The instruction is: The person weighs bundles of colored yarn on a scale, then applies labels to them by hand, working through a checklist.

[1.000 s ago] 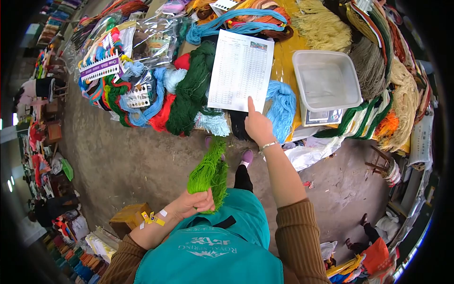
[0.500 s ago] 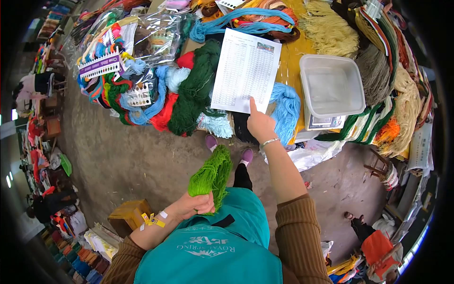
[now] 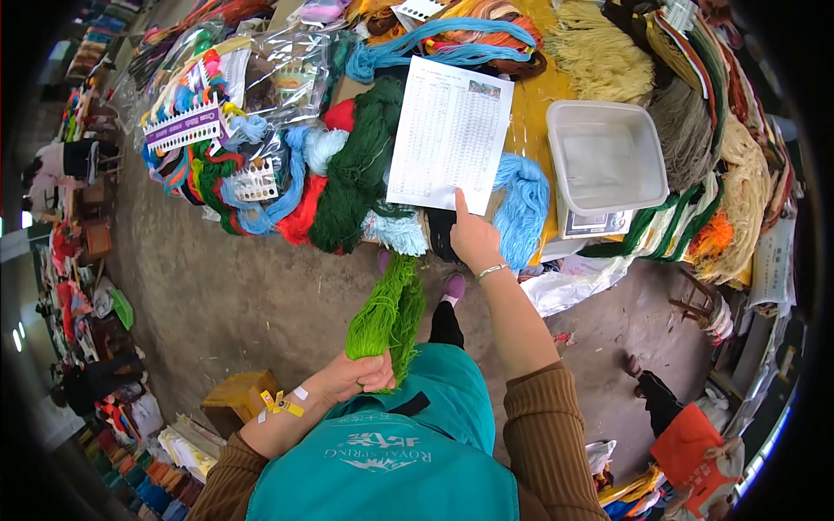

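Note:
My left hand [image 3: 363, 372] is closed around the lower end of a bright green skein of yarn [image 3: 380, 317], held in front of my teal apron [image 3: 382, 469]. Its upper strands hang forward, close to the table edge. With the index finger stretched out, my right hand [image 3: 475, 241] points at the bottom edge of a printed sheet [image 3: 447, 139] bearing columns of small text; its other fingers are curled and hold nothing. The sheet lies over the yarn. Right beside it is a light blue skein [image 3: 524, 204], and dark green yarn [image 3: 352, 187] lies to its left.
A translucent plastic tub [image 3: 608, 161] sits on a scale [image 3: 598, 224] at the right. Purple-edged color cards [image 3: 184, 128], plastic bags and many skeins cover the table. A wooden box [image 3: 239, 395] stands on the floor at left. A person in an orange top [image 3: 691, 447] is at lower right.
My right hand has shifted slightly down and left, its fingertip still at the sheet's lower edge. The green skein's top reaches a little higher. The person at lower right has moved.

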A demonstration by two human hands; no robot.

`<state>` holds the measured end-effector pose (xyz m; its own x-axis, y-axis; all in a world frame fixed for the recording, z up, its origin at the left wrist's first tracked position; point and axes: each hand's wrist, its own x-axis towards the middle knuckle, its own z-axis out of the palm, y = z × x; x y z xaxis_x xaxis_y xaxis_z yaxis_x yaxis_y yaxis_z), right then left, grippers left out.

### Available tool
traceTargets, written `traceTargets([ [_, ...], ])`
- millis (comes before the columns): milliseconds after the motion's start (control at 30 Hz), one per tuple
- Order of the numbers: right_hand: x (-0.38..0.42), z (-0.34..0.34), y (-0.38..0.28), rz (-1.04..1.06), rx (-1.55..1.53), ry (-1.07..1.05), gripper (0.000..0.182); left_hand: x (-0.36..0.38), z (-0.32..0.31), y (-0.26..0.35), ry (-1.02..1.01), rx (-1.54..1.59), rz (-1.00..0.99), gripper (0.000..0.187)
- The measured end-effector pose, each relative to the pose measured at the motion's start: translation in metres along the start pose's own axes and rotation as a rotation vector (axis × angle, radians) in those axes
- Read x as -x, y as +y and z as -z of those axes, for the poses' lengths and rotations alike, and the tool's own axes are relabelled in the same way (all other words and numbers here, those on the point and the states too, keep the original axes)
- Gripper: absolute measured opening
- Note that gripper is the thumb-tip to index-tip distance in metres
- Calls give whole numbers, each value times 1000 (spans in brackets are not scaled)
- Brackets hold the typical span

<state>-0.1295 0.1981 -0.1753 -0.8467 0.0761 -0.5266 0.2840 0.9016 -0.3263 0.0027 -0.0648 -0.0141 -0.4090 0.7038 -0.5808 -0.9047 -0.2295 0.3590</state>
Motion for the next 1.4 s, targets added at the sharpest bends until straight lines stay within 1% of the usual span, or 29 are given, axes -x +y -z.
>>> traceTargets([
  [133,-4,7,-4,-22,-21,22,74,4,6,4,-17,1,-5,30],
  [333,-19,20,-10,-34,-26,68,74,16,18,25,-29,-118,26,29],
  [433,-30,25,-11,-65,-36,76,75,21,27,38,-60,-162,51,31],
  [500,-34,29,-13,-98,-50,118,75,24,32,48,-65,-204,125,33],
  [533,-35,32,-14,-101,-50,119,75,26,31,51,-69,-205,126,33],
  [600,-34,40,-16,-107,-61,134,72,29,28,58,-27,-262,57,36],
  [733,-38,53,-15,-127,-36,116,73,29,36,59,-31,-223,76,39],
  [833,-44,60,-12,-118,-32,94,73,26,30,62,18,-232,76,40],
  [933,-52,68,-10,-107,-11,64,74,20,23,59,69,-242,11,42],
  [1000,-55,71,-7,-79,-44,81,74,16,15,58,136,-222,-70,43],
  [1133,-61,77,-2,-18,-18,63,73,11,5,53,171,-184,-121,40],
  [1200,-62,81,-1,11,-14,41,73,7,-6,55,220,-187,-168,41],
  [1400,-68,85,0,49,17,8,74,-3,-23,53,296,-175,-194,38],
])
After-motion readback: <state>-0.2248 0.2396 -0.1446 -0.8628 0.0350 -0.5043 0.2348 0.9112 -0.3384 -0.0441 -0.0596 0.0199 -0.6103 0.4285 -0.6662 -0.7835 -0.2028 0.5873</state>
